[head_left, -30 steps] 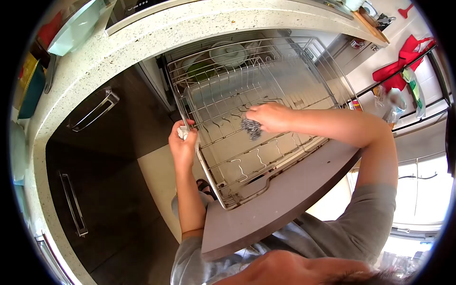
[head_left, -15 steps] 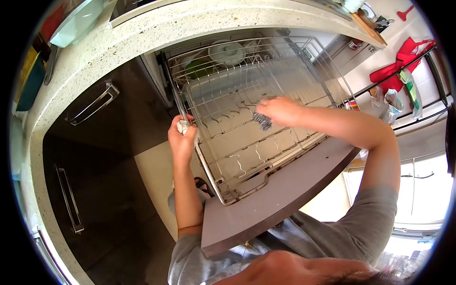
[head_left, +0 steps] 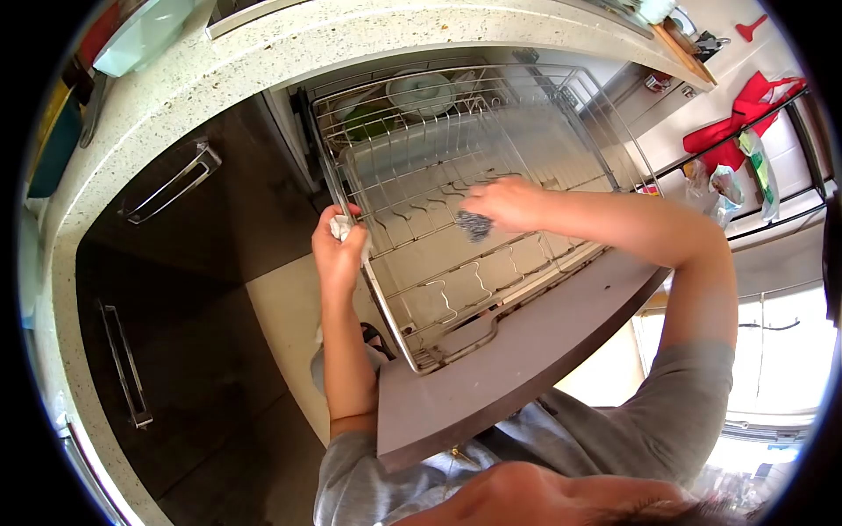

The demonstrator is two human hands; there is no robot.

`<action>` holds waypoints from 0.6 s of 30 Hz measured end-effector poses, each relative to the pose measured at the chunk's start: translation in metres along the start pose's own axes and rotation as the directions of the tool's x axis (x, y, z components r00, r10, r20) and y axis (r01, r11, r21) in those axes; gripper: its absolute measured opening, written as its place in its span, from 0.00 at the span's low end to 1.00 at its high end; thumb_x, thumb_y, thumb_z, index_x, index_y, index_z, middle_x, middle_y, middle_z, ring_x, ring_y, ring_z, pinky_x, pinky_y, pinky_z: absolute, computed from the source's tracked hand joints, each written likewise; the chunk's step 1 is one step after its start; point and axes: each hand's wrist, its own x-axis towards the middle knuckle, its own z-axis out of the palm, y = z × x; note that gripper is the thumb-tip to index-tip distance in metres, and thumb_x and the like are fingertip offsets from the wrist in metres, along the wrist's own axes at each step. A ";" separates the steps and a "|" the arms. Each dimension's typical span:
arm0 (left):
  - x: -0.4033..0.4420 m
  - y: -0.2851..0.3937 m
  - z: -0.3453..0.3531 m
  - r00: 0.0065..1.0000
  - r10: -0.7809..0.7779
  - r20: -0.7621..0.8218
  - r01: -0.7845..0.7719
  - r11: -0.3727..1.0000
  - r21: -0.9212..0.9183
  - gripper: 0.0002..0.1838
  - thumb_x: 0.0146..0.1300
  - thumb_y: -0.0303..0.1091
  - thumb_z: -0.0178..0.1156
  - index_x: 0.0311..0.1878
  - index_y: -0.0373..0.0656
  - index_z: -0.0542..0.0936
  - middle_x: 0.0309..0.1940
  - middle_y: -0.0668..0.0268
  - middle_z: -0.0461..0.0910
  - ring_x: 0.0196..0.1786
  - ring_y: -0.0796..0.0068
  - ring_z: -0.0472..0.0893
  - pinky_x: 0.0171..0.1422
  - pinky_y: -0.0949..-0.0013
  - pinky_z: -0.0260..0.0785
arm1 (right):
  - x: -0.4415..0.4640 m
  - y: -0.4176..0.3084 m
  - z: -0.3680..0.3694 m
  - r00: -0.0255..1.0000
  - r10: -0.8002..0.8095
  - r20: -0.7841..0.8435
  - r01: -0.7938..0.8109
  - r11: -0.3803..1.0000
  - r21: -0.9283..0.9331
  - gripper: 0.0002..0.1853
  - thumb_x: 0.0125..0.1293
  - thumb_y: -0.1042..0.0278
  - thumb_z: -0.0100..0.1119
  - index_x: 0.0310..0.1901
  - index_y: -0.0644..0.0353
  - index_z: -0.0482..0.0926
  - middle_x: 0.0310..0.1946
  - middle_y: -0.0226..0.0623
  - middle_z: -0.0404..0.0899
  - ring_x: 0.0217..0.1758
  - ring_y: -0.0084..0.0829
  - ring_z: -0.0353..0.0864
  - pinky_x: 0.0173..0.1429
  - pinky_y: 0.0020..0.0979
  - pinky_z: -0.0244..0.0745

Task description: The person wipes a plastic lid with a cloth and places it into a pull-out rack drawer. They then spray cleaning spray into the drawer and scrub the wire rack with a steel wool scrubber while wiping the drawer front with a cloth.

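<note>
My right hand (head_left: 507, 203) is closed on a grey steel wool scrubber (head_left: 474, 226), held over the wire rods in the middle of a pull-out dish rack (head_left: 417, 235). On the rack's left side rail, my left hand (head_left: 337, 250) is closed around a crumpled white tissue or cloth (head_left: 341, 228), its fingers at the metal bar. Brown stains show along several of the rack's wires. The grey-brown drawer front (head_left: 517, 373) lies between the rack and my body. Whether the scrubber touches a wire cannot be made out.
A pale bowl (head_left: 421, 93) and a green dish (head_left: 368, 123) sit at the rack's back. The speckled countertop (head_left: 263, 66) curves above it. Dark cabinet doors with a metal handle (head_left: 171, 184) stand at left. Red cloth (head_left: 745, 110) and bags hang on a black rail at right.
My right hand has moved slightly left with the scrubber. My left hand stays on the side rail with the white tissue or cloth.
</note>
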 end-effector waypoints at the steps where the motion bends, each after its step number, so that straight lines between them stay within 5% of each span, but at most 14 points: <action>1: 0.001 0.001 0.000 1.000 -0.010 -0.007 0.010 0.999 -0.034 0.08 0.47 0.21 0.52 0.33 0.41 0.72 0.20 0.77 0.67 0.21 0.89 0.63 0.23 0.81 0.53 | -0.004 0.009 0.006 1.000 -0.001 -0.002 0.001 1.000 -0.004 0.15 0.46 0.75 0.58 0.39 0.59 0.71 0.37 0.42 0.74 0.38 0.42 0.77 0.42 0.38 0.74; 4: 0.002 0.002 0.000 1.000 -0.002 0.014 0.003 1.000 -0.030 0.07 0.47 0.21 0.53 0.33 0.41 0.72 0.20 0.77 0.67 0.21 0.89 0.63 0.23 0.81 0.53 | -0.023 0.033 0.011 0.992 0.115 0.053 -0.106 0.982 -0.155 0.15 0.49 0.72 0.59 0.41 0.59 0.71 0.36 0.42 0.73 0.38 0.42 0.77 0.43 0.39 0.74; 6: 0.005 0.001 0.000 1.000 0.018 0.012 -0.018 1.000 -0.014 0.07 0.48 0.21 0.53 0.33 0.41 0.72 0.20 0.77 0.67 0.21 0.89 0.63 0.23 0.81 0.53 | -0.027 0.050 0.001 0.919 0.340 0.200 -0.355 0.934 0.041 0.16 0.51 0.69 0.60 0.42 0.60 0.71 0.39 0.43 0.72 0.42 0.42 0.75 0.46 0.38 0.73; 7: 0.003 -0.002 -0.001 1.000 0.024 0.003 -0.024 1.000 0.006 0.07 0.48 0.21 0.53 0.33 0.41 0.72 0.20 0.76 0.67 0.21 0.89 0.63 0.23 0.81 0.53 | -0.032 0.053 0.000 0.918 0.339 0.205 -0.354 0.934 0.041 0.16 0.51 0.69 0.60 0.42 0.60 0.71 0.39 0.43 0.72 0.42 0.42 0.75 0.46 0.38 0.73; 9: 0.001 -0.002 -0.001 1.000 0.017 0.003 -0.017 1.000 -0.011 0.07 0.48 0.22 0.53 0.33 0.41 0.72 0.20 0.76 0.67 0.21 0.89 0.64 0.23 0.81 0.54 | -0.040 0.048 -0.015 0.980 0.197 -0.017 -0.194 0.975 0.107 0.16 0.50 0.67 0.62 0.38 0.63 0.69 0.39 0.42 0.69 0.45 0.44 0.72 0.46 0.39 0.70; 14: 0.002 -0.001 -0.001 1.000 0.022 0.014 -0.022 1.000 -0.004 0.07 0.48 0.22 0.53 0.33 0.41 0.72 0.20 0.77 0.67 0.21 0.89 0.64 0.23 0.81 0.54 | -0.004 -0.001 -0.010 0.999 -0.036 0.011 0.035 0.997 0.072 0.15 0.52 0.68 0.59 0.40 0.62 0.69 0.41 0.44 0.69 0.47 0.42 0.72 0.48 0.36 0.71; 16: 0.003 -0.003 -0.002 1.000 0.004 0.020 -0.004 1.000 -0.021 0.07 0.48 0.22 0.53 0.33 0.41 0.72 0.20 0.77 0.67 0.21 0.89 0.63 0.22 0.81 0.53 | 0.005 -0.003 0.005 0.981 -0.193 0.003 0.191 0.972 -0.133 0.14 0.51 0.70 0.60 0.39 0.58 0.68 0.37 0.43 0.70 0.43 0.42 0.74 0.46 0.34 0.72; 18: 0.002 -0.001 -0.002 1.000 0.008 0.019 -0.007 1.000 -0.020 0.07 0.48 0.22 0.53 0.33 0.41 0.72 0.20 0.77 0.67 0.21 0.89 0.63 0.22 0.81 0.53 | -0.006 0.009 0.007 0.991 -0.127 0.045 0.131 0.985 -0.112 0.15 0.51 0.69 0.60 0.40 0.57 0.69 0.36 0.43 0.72 0.41 0.42 0.75 0.44 0.35 0.72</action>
